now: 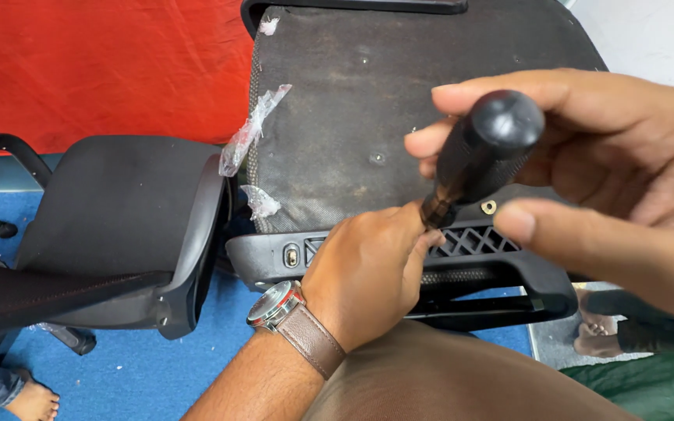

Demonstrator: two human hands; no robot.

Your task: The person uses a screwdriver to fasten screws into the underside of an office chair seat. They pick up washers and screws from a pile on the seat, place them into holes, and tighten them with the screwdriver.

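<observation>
Blue carpet and a red cloth lie behind an upturned black chair seat with scraps of clear plastic stuck to its edge. At its plastic frame, the left hand, wearing a brown-strapped watch, is curled closed around the lower end of a screwdriver. The right hand grips the screwdriver's black handle with fingers and thumb. Another chair stands at left.

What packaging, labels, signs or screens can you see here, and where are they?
No labels, signs or screens show.
Torn clear plastic wrap: crumpled strip clinging to the left edge of the upturned black chair seat.
Second wrap scrap: small clear crumple lower on that edge.
</observation>
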